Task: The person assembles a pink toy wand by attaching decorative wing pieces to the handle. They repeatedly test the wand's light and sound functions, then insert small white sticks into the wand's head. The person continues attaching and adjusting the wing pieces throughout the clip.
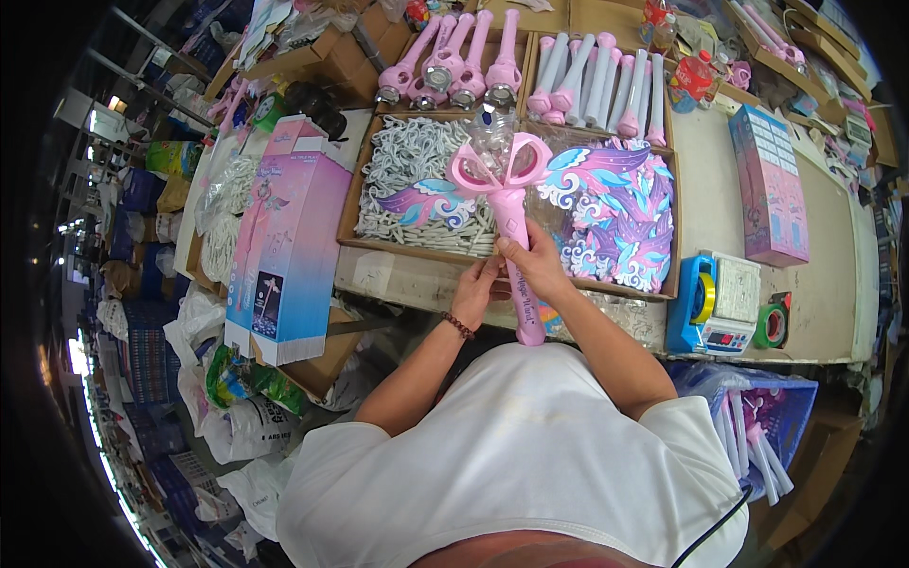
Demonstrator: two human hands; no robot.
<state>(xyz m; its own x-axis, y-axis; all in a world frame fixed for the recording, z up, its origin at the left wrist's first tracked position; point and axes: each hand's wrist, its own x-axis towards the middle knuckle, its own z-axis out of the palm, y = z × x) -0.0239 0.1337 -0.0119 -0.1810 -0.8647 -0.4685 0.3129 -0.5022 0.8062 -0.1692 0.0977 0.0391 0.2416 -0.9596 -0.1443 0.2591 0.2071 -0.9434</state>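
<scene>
A pink toy wand [512,222] with a heart-shaped head and purple-blue wings stands upright over the workbench. My right hand [536,264] is wrapped around the middle of its handle. My left hand [476,292] touches the handle from the left, just below the right one. A clear dome sits at the top of the wand's head. Behind the wand lie a cardboard tray of white plastic parts [413,163] and a tray of printed wing pieces [620,213].
Trays of pink wand handles [458,59] and pale handles [595,83] stand at the back. Tall pink-blue boxes [288,248] stack on the left. A tape dispenser [702,301], a green tape roll [774,324] and a pink box [769,185] sit right. A blue basket [757,426] is lower right.
</scene>
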